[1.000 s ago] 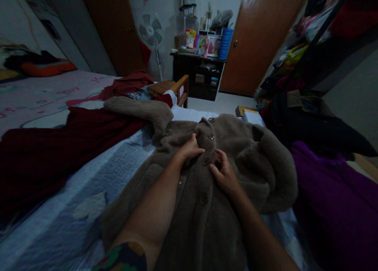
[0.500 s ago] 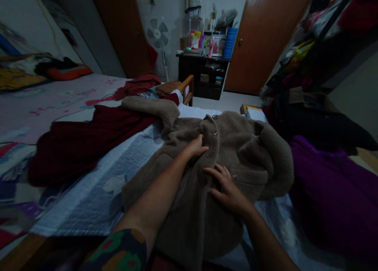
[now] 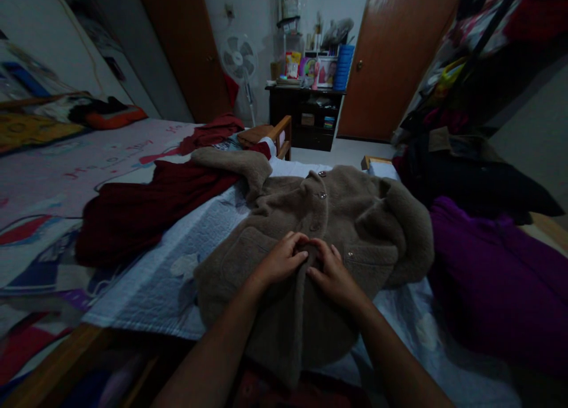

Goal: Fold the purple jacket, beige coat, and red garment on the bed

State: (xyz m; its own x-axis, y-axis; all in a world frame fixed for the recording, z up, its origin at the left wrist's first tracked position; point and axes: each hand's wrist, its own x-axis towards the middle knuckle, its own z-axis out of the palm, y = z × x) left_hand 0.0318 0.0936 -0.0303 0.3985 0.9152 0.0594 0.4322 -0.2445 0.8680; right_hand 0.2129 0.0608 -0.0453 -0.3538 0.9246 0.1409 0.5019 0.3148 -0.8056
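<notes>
Left hand (image 3: 283, 260) and right hand (image 3: 333, 276) pinch the front edge of a fuzzy taupe coat (image 3: 341, 218); pale-blue quilted sheet (image 3: 151, 295) lies bare leftward, purple cloth garment (image 3: 492, 278) close rightward, coat spreading beneath both hands.

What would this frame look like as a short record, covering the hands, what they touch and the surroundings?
Main item: brown fuzzy coat, spread front up on a pale quilted cover
Buttons: three visible up the front, beyond the hands
Left hand: at the coat's front edge; grip unclear
Right hand: opposite it, at the same edge; grip unclear
Picture left: dark red cloth
Picture right: purple garment
Background: standing fan, black cabinet
Light: dim
</notes>
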